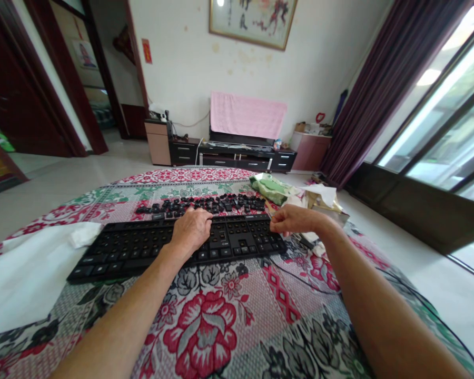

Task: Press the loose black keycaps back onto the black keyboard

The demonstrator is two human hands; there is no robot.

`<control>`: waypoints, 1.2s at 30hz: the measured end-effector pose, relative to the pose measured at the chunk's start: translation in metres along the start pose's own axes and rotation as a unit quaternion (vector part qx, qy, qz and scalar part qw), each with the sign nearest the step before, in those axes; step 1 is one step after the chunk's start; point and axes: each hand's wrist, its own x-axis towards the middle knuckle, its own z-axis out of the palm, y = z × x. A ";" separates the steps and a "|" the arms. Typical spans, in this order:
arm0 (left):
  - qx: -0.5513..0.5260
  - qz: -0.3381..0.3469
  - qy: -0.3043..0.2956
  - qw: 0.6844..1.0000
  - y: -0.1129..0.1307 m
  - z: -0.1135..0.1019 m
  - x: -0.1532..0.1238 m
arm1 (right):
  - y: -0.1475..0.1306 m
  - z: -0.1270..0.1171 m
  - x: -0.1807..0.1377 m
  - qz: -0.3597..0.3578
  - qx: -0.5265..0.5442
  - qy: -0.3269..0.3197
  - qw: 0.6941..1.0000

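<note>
A black keyboard point(142, 242) lies on the flowered tablecloth; many of its key positions are bare, while some keys remain along the near rows and at the right end. My left hand point(191, 230) is closed over the keyboard's middle, fingers curled at its far edge. At the right end, my right hand point(290, 218) pinches just above the number keys. A thin tan tip shows beside its fingers, but what they hold cannot be made out. Behind the keyboard, loose black keycaps point(221, 202) lie in a long strip.
White paper point(27, 273) lies at the left, with a crumpled tissue point(85, 234) against the keyboard. A green packet point(274, 188) and an opened box point(326, 202) stand at the back right. A black cable point(300, 276) runs right across the cloth point(205, 331).
</note>
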 end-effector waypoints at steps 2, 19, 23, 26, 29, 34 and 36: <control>-0.002 -0.003 -0.003 1.000 0.000 0.000 0.000 | -0.002 0.000 0.010 -0.021 -0.040 0.073 0.996; 0.009 0.011 0.004 1.000 -0.002 0.002 0.000 | 0.003 0.004 0.090 -0.014 -0.184 0.223 0.957; 0.011 0.017 0.010 1.000 -0.003 0.003 0.001 | 0.004 0.004 0.093 -0.016 -0.184 0.219 0.958; 0.009 0.014 0.004 1.000 -0.003 0.003 0.000 | 0.003 0.003 0.093 -0.015 -0.178 0.209 0.962; 0.012 0.012 0.003 1.000 -0.003 0.003 0.001 | 0.001 0.002 0.093 0.000 -0.178 0.205 0.962; 0.015 0.014 0.005 1.000 -0.003 0.003 0.001 | 0.002 0.001 0.094 -0.017 -0.182 0.200 0.963; 0.014 0.014 0.006 1.000 -0.003 0.004 0.001 | 0.002 0.001 0.095 -0.019 -0.181 0.195 0.964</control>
